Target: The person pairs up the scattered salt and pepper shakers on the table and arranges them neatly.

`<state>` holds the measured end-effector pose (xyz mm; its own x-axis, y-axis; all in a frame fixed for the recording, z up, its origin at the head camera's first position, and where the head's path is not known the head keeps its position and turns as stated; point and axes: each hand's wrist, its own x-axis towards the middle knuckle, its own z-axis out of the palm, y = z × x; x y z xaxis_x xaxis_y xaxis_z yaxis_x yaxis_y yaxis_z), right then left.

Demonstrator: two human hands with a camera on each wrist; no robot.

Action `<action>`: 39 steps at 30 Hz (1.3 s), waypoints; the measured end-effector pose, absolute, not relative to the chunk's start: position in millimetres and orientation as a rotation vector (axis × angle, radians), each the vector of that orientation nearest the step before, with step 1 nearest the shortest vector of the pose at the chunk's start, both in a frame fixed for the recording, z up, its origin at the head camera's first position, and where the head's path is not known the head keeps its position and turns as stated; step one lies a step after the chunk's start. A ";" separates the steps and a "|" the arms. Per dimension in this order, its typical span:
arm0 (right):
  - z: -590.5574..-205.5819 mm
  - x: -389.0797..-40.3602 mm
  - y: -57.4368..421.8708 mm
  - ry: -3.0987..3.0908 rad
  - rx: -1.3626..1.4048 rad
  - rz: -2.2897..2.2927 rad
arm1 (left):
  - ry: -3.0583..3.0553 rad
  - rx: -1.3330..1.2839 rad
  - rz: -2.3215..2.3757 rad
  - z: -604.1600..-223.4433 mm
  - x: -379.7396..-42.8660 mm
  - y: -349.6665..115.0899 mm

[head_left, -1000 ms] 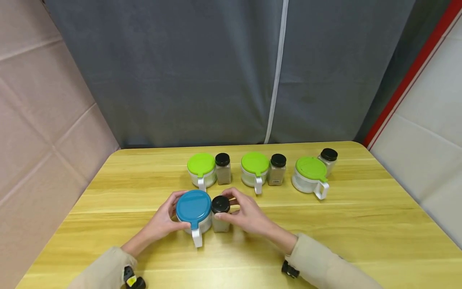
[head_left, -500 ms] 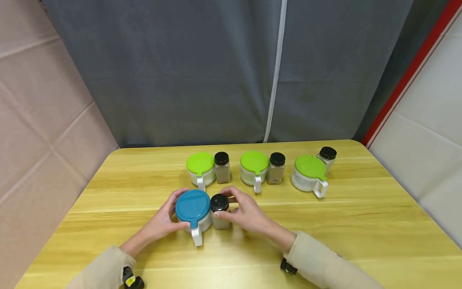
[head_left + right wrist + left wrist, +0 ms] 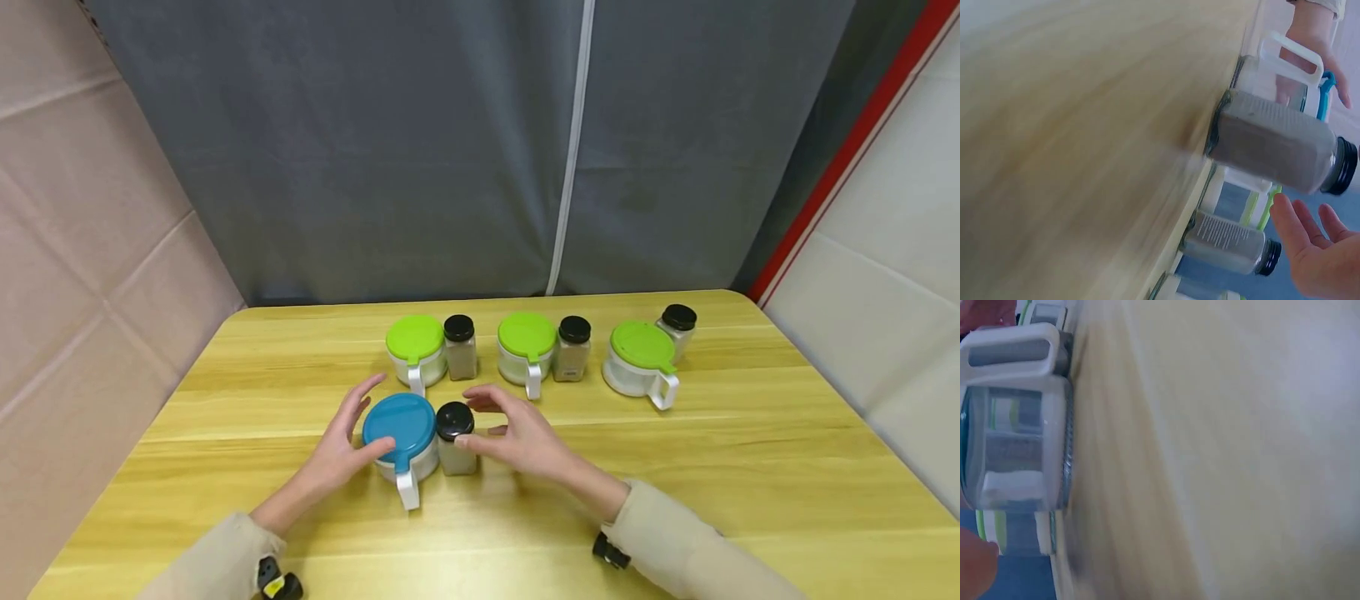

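Observation:
A seasoning jar with a blue lid (image 3: 399,423) and a white handle stands at the front middle of the table, its clear body (image 3: 1013,447) filling the left edge of the left wrist view. Right against it is a square spice bottle (image 3: 457,458) with a black cap, full of a greyish-brown powder. My left hand (image 3: 336,457) curves loosely around the jar's left side, thumb tip over the lid's edge. On the bottle's right, my right hand (image 3: 528,437) has its fingers spread; in the right wrist view a gap shows between those fingers (image 3: 1294,225) and the bottle (image 3: 1275,140).
Behind, three green-lidded jars (image 3: 415,339) (image 3: 527,335) (image 3: 642,345) stand in a row, each with a black-capped spice bottle (image 3: 461,357) (image 3: 572,360) (image 3: 679,322) beside it. A grey curtain (image 3: 412,167) hangs past the table's far edge.
Both hands have loosened: the left fingers have lifted off the blue-lidded jar, and the right hand has let go of the spice bottle and drawn slightly right. Jar and bottle stay put.

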<state>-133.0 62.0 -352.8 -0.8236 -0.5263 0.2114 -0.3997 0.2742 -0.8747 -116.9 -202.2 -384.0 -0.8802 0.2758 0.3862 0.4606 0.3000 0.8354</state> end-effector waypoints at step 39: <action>-364.2 -141.5 166.1 2.599 -0.668 -1.587 | -2.219 -0.762 -1.352 -332.5 -92.2 -117.7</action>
